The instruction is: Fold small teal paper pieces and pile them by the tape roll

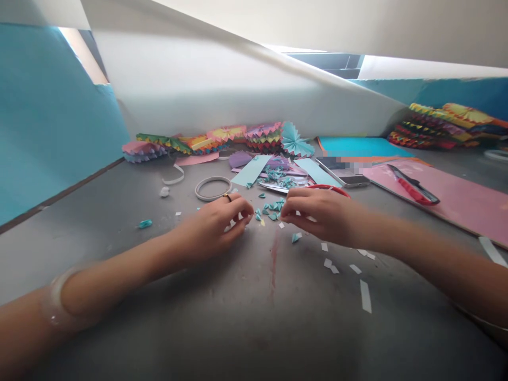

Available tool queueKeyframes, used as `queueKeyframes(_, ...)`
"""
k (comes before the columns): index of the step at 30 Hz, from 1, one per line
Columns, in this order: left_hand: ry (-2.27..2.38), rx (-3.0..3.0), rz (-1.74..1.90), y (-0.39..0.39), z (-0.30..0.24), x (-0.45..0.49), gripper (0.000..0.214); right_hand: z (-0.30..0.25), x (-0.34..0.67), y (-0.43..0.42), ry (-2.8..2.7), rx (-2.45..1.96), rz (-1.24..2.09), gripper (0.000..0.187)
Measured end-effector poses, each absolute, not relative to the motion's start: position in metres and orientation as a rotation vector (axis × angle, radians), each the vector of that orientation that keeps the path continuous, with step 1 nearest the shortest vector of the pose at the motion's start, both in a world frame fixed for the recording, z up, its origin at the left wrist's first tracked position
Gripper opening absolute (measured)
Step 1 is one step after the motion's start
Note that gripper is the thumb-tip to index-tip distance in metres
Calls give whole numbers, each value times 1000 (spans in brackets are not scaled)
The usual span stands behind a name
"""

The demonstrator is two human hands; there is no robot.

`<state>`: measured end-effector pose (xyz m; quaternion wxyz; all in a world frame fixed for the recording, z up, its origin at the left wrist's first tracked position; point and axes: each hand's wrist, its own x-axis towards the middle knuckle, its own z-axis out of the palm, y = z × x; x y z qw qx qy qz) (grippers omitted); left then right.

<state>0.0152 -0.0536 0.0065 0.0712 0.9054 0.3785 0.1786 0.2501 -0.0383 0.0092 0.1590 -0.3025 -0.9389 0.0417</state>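
The person's left hand (pixel 212 230) and right hand (pixel 321 217) rest low over a grey tabletop (pixel 119 254), both curled, with the fingertips drawn in toward each other. The left hand wears a dark ring (pixel 227 197) and its fingers pinch near a few white paper scraps (pixel 238 218). The right fingertips (pixel 286 214) come together just beside a cluster of small folded teal paper pieces (pixel 270 210). Whether either hand has firm hold of a piece is hidden by the fingers, so that cannot be told.

The teal pieces lie on the table between the hands, with more heaped farther off among pale teal paper strips (pixel 251 170). White paper bits (pixel 355 269) are scattered near the right arm. A loop of something red (pixel 329 189) sits just beyond the right hand, and a roll of tape (pixel 212 188) lies beyond the left. Farther right are a phone (pixel 343 172) and a pink board (pixel 448 196) with a red-handled craft knife (pixel 413 185) on it. Pleated multicoloured paper fans (pixel 222 140) line the far edge, and another stack (pixel 444 126) sits far right.
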Motion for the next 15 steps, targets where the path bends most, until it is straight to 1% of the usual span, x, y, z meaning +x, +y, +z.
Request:
queueKeyframes(2, 1122, 2721, 551, -53, 7, 16, 16, 17, 260, -35, -2786, -756, 294, 18)
queueKeyframes(4, 1126, 2723, 550, -53, 7, 17, 16, 25, 267, -34, -2837, -654, 366, 18)
queueKeyframes(8, 1122, 2745, 522, -51, 7, 18, 16, 33, 275, -36, -2898, -658, 399, 16)
queueKeyframes(12, 1104, 2753, 513, -49, 5, 19, 16, 28, 274, -36, -2947, -644, 385, 15)
queueKeyframes(15, 1114, 2650, 574, -50, 5, 19, 16, 19, 265, -35, -2823, -650, 405, 14)
